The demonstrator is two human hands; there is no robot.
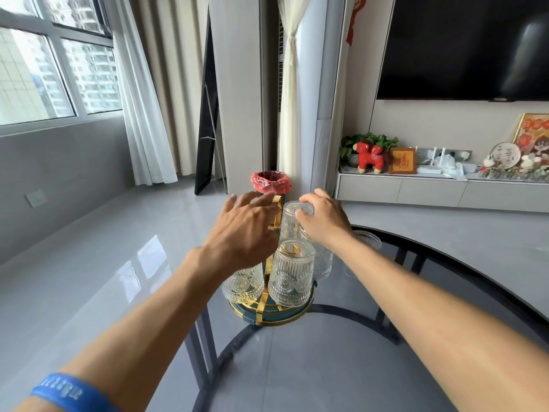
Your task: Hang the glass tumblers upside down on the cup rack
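Clear pressed glass, ribbed along the sides with round medallion patterns near the rim: that is the look of every tumbler on show. Right hand (322,220) has its fingers closed around the base of an inverted clear glass tumbler (292,223) at the top of the rack, mouth pointing down. Left hand (243,230) is spread, fingers loosely extended and holding nothing, its fingertips at the gold loop handle (277,214) of the gold-and-teal round cup rack (269,315), which sits on a smoky grey glass table (297,367). Counting the rack: front tumbler (292,272) upside down, a second one (243,285) partly under the left wrist, a third (322,261) behind the right wrist, plus the held one, four in all. One more tumbler (367,242) stands on the table just right of the right forearm. Blue wristband (64,392) sits on the left arm. One red-lined bin (270,182) stands on the floor beyond.
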